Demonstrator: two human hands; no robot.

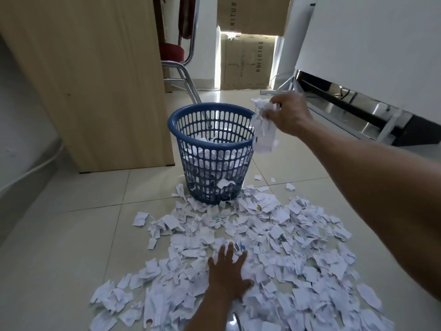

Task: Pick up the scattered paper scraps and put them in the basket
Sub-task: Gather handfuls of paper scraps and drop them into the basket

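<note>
A blue plastic basket [191, 120] with slotted walls stands on the tiled floor, partly filled with white paper. My right hand [290, 114] hovers just past its right rim and grips a bunch of paper scraps [263, 130] that hang down beside the rim. A wide heap of white scattered scraps [286, 247] covers the floor in front of the basket. My left hand [228, 268] rests flat on that heap with its fingers spread and straight.
A wooden cabinet side [95, 80] stands left of the basket. A chair with metal legs [188, 84] is behind it. Cardboard boxes [248, 60] lean at the back wall. A white unit on a metal frame [358, 103] fills the right.
</note>
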